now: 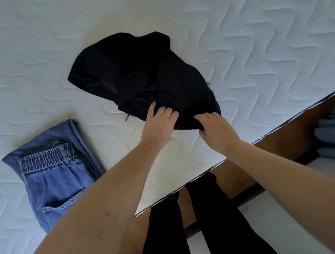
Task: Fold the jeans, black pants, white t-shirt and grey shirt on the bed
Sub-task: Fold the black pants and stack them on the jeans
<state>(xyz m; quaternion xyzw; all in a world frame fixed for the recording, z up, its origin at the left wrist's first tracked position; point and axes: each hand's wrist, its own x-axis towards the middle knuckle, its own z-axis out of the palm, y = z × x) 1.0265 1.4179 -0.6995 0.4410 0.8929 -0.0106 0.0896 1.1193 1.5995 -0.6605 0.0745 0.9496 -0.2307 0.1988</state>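
Both hands (185, 122) on black pants' (135, 74) edge

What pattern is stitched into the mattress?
Wavy quilted lines, white on white, across the mattress; head view.

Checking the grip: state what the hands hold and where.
Both the left hand and right hand grip the black pants at their near edge.
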